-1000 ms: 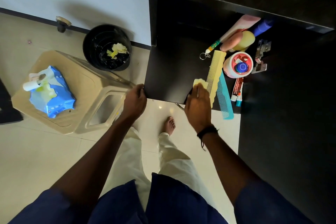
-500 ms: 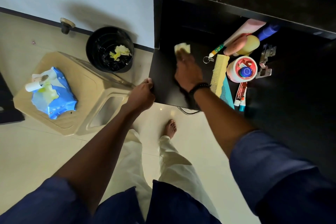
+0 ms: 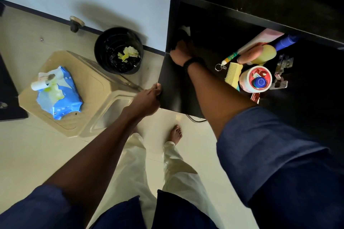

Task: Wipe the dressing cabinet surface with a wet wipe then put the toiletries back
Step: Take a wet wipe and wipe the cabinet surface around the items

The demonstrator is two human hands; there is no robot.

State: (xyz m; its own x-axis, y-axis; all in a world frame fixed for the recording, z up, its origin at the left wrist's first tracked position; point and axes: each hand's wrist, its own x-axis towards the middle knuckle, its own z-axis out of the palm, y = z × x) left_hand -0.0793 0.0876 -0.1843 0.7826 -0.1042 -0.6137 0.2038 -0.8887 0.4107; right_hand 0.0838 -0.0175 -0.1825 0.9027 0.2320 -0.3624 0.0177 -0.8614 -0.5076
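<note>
At the cabinet surface point(image 3: 173, 89) left edge, right hand point(image 3: 181, 52) presses wet wipe point(image 3: 186, 29).

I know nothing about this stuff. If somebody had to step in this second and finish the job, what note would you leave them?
Left hand grips the front left corner of the cabinet surface.
Right hand is on the wet wipe at the back left corner; its fingers are in shadow.
Toiletries are bunched on the right side of the surface.
Done: wiping is under way on the left.
Left: probably the patch under the toiletries, then put them back.
</note>
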